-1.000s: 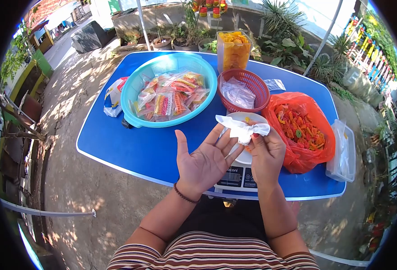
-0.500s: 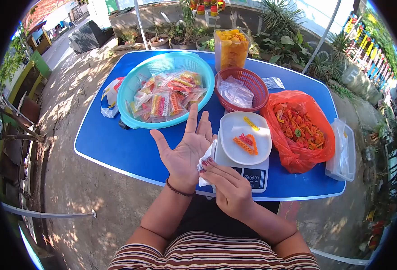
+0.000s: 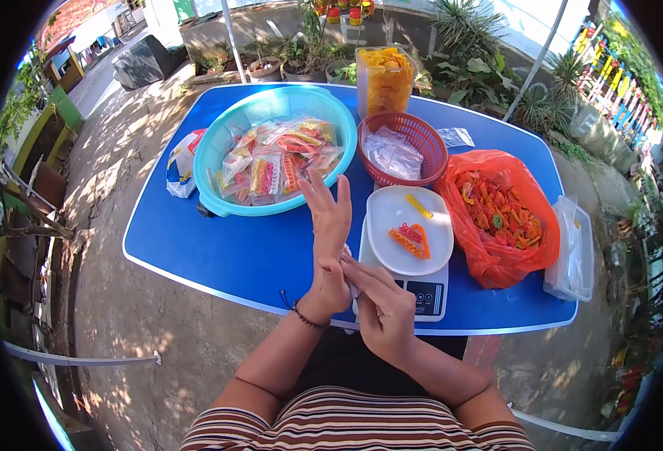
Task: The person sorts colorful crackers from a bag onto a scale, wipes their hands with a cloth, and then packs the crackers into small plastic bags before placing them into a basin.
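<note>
White cloth [image 3: 354,290], mostly hidden, fills the grip of the right hand [image 3: 385,308]; the left hand [image 3: 331,248] has a wide grip.

You're outdoors, in sunlit yard or lane beside homes. Cracked concrete ground [image 3: 143,301] under you, dappled with leaf shade. Potted plants [image 3: 265,69] and spiky shrubs [image 3: 459,26] along low wall [image 3: 414,34] ahead of you. Painted picket fence [image 3: 625,83] far right. Top left: tiled roof [image 3: 72,19], laundry [image 3: 94,46] hung out. Your blue surface [image 3: 233,255], thin metal poles [image 3: 233,41] beyond it, stands in open air.
</note>
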A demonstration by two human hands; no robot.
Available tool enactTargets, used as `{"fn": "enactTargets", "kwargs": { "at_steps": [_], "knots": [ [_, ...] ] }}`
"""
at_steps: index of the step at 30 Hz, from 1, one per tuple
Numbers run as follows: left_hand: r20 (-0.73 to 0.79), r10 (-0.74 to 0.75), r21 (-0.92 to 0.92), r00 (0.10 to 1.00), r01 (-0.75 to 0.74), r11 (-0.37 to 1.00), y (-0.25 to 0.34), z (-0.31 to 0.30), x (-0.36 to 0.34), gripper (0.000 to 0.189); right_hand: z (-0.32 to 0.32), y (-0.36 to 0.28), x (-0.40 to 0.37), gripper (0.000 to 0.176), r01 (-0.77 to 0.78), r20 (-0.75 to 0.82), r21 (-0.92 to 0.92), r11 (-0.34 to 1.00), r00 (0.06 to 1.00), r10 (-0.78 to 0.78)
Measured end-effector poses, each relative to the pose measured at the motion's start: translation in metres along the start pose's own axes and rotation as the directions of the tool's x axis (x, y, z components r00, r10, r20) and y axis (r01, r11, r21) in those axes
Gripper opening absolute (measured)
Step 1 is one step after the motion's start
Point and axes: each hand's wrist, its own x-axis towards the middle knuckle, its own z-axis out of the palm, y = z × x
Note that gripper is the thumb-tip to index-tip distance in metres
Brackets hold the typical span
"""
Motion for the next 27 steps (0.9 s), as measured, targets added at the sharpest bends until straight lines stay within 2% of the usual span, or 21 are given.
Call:
{"fn": "enactTargets", "kwargs": {
  "at_steps": [1, 2, 3, 4, 5, 6, 7, 8, 9, 10, 11, 13, 14, 16, 18, 19, 23, 25, 26, 27],
  "knots": [
    [0.030, 0.109, 0.229, 0.994, -0.113, 0.967, -0.007, -0.008, 0.001, 0.103, -0.007, 0.003, 0.001, 0.041, -0.103, 0.093, 0.090, 0.991, 0.991, 0.094],
    [0.084, 0.207, 0.439, 0.975, -0.223, 0.870, -0.013, -0.014, 0.000, 0.101, -0.013, 0.007, 0.001, 0.040, -0.203, 0.138, 0.207, 0.957, 0.975, 0.177],
    [0.144, 0.292, 0.569, 0.946, -0.320, 0.757, -0.015, -0.018, 0.000, 0.095, -0.020, 0.011, 0.001, 0.039, -0.301, 0.191, 0.314, 0.900, 0.949, 0.250],
    [0.198, 0.218, 0.528, 0.956, -0.291, 0.798, -0.013, -0.021, -0.002, 0.092, -0.024, 0.014, 0.001, 0.038, -0.393, 0.251, 0.412, 0.822, 0.916, 0.312],
    [0.255, 0.146, 0.489, 0.956, -0.258, 0.833, -0.007, -0.023, -0.002, 0.090, -0.026, 0.011, -0.001, 0.036, -0.321, 0.158, 0.421, 0.848, 0.947, 0.280],
    [0.313, 0.076, 0.452, 0.947, -0.219, 0.865, 0.001, -0.024, -0.002, 0.088, -0.026, 0.008, 0.000, 0.036, -0.178, 0.031, 0.299, 0.938, 0.984, 0.177],
    [0.388, -0.128, 0.227, 0.913, 0.040, 0.973, 0.009, -0.025, -0.005, 0.084, -0.026, 0.004, 0.000, 0.037, -0.040, -0.077, 0.151, 0.988, 0.996, 0.052],
    [0.445, -0.255, 0.080, 0.858, 0.245, 0.966, 0.019, -0.025, -0.009, 0.075, -0.025, 0.002, 0.000, 0.038, 0.083, -0.164, -0.014, 0.996, 0.983, -0.084],
    [0.518, -0.359, -0.053, 0.777, 0.447, 0.893, 0.030, -0.024, -0.013, 0.067, -0.027, 0.001, 0.001, 0.039, 0.118, -0.187, -0.156, 0.981, 0.971, -0.146],
    [0.600, -0.431, -0.164, 0.674, 0.631, 0.758, 0.036, -0.024, -0.015, 0.059, -0.029, 0.002, 0.004, 0.039, 0.146, -0.199, -0.295, 0.944, 0.957, -0.210],
    [0.619, -0.399, -0.244, 0.676, 0.649, 0.721, 0.038, -0.026, -0.014, 0.055, -0.032, 0.003, 0.007, 0.039, 0.170, -0.200, -0.429, 0.887, 0.940, -0.277],
    [0.649, -0.332, -0.392, 0.684, 0.675, 0.625, 0.040, -0.031, -0.014, 0.048, -0.040, -0.003, 0.015, 0.041, 0.206, -0.094, -0.594, 0.778, 0.942, -0.321],
    [0.633, -0.329, -0.362, 0.700, 0.644, 0.674, 0.039, -0.031, -0.015, 0.045, -0.043, -0.005, 0.017, 0.041, 0.225, -0.037, -0.667, 0.710, 0.942, -0.334],
    [0.600, -0.316, -0.297, 0.735, 0.571, 0.765, 0.032, -0.030, -0.018, 0.040, -0.043, 0.001, 0.014, 0.033, 0.244, -0.049, -0.628, 0.739, 0.935, -0.351],
    [0.568, -0.358, -0.239, 0.741, 0.565, 0.789, 0.022, -0.034, -0.018, 0.034, -0.051, 0.007, 0.017, 0.027, 0.302, -0.060, -0.608, 0.735, 0.905, -0.421],
    [0.552, -0.378, -0.209, 0.743, 0.562, 0.800, 0.019, -0.035, -0.017, 0.031, -0.053, 0.008, 0.020, 0.024, 0.303, -0.051, -0.567, 0.766, 0.915, -0.400],
    [0.254, -0.366, -0.122, 0.895, 0.405, 0.906, 0.025, -0.024, -0.010, 0.022, -0.063, 0.012, 0.039, 0.015, 0.271, 0.039, -0.390, 0.880, 0.960, -0.278],
    [0.189, -0.408, 0.083, 0.894, 0.399, 0.913, 0.022, -0.030, -0.006, 0.022, -0.064, 0.021, 0.050, 0.015, 0.235, 0.104, -0.296, 0.926, 0.972, -0.213],
    [0.151, -0.423, 0.185, 0.893, 0.395, 0.900, 0.020, -0.032, -0.003, 0.022, -0.064, 0.028, 0.057, 0.015, 0.242, 0.127, -0.325, 0.914, 0.969, -0.211],
    [0.051, -0.366, 0.266, 0.929, 0.341, 0.902, 0.012, -0.031, -0.001, 0.029, -0.066, 0.036, 0.065, 0.015, 0.248, 0.152, -0.353, 0.902, 0.967, -0.207]
  ]
}}
